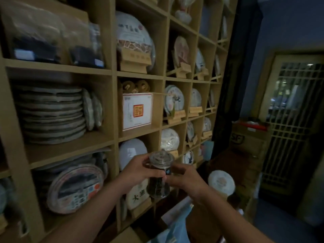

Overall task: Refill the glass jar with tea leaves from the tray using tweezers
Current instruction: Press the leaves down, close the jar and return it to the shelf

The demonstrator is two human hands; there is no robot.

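Standing before a wooden shelf unit of square compartments, a person is holding a glass jar up in both hands, in front of the lower shelves.

Far left compartments: clear packets with dark contents are sitting on the upper shelf; below them a stack of flat round tea cakes is lying horizontally, with two more leaning upright beside it. Lower still, a wrapped round cake is tilting against the compartment wall.

The left hand is wrapping around the jar's upper left side, fingers curled onto the glass just under the lid, closed on it. The jar is standing upright in the air, its domed glass lid seated on top, dark tea leaves filling the lower body. A small dark label is showing on its right face; print too small to read.

The right hand is gripping the jar's right side at mid-height, fingers closed against the glass.

Centre compartment above the hands: a white box with a red seal is sitting on its shelf. Further right, wrapped cakes are standing upright on small wooden stands.

Far right: a cardboard carton is resting near a dark lattice door. Picture is blurred throughout.
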